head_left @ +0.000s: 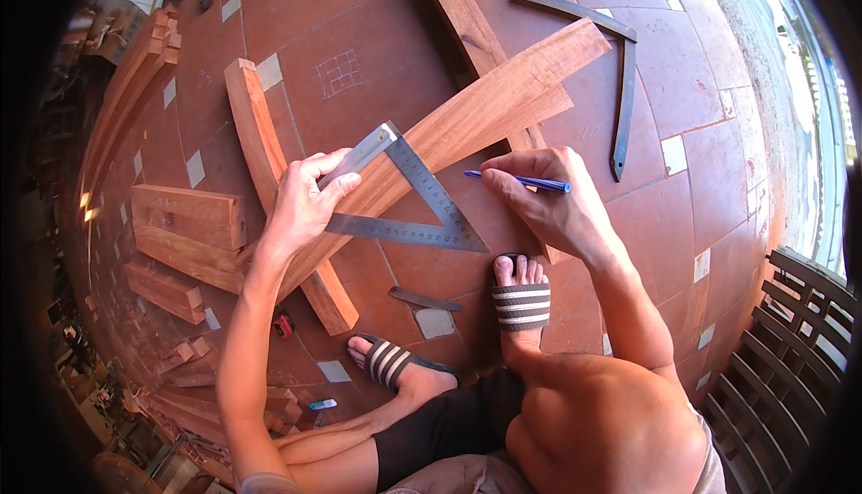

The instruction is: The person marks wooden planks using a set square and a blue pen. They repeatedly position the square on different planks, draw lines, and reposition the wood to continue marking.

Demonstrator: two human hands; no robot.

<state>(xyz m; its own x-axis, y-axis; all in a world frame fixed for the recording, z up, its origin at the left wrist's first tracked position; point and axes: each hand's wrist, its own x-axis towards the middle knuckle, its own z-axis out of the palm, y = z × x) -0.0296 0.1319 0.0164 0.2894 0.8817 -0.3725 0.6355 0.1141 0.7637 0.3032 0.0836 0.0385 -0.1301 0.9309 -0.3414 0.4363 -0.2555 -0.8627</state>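
Left hand [303, 199] has its fingers clamped on the metal square [429, 190] over the long board [480, 110] lying across two beams [259, 126] on the floor [314, 22], right hand [555, 202] pinches a pen [532, 182] clear of it, and tbh I can't spot any line, so marking looks undone.

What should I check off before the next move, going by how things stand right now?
1. Left hand has a grip on the metal triangle square: ok, held at its thick stock.
2. Right hand has the blue pen: ok.
3. Pen tip on the wood: not ok, it shows against the floor, beside the long board.
4. Long board crosses both timbers: ok, over the left timber and the right timber.
5. Square flush with the board's edge: cannot tell from this view.
6. Dark angled tool apart from both hands: ok.
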